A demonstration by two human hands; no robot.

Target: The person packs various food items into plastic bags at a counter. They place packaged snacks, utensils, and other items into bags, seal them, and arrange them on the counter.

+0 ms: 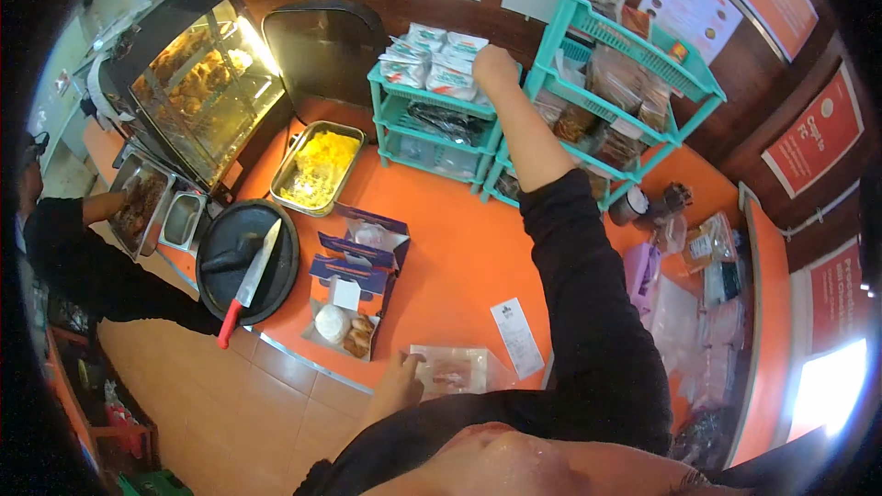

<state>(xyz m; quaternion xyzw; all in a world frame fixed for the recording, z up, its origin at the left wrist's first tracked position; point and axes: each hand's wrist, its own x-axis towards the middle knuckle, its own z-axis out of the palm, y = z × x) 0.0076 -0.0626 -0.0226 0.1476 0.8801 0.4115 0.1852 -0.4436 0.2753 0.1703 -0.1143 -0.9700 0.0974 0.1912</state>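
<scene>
My right hand [496,69] reaches across the counter to the top tier of a teal rack, its fingers curled down at the right end of the white packets [427,60]. Whatever lies under those fingers is hidden. Close to my body, my left hand [399,388] is closed at the left edge of a clear plastic bag [452,369] with something reddish inside. Just beyond it, an open purple-and-orange meal box [354,276] holds a white wrapped ball [332,322] and browned fried pieces [359,335]. A second open box behind it holds another white wrapped ball [372,236].
A red-handled knife [257,266] lies across a black stone mortar [216,239]. Near them are a tray of yellow food [322,168] and a lit display case [197,83]. A co-worker's dark sleeve [69,230] reaches into a metal tray. A receipt [517,338] lies beneath my right arm.
</scene>
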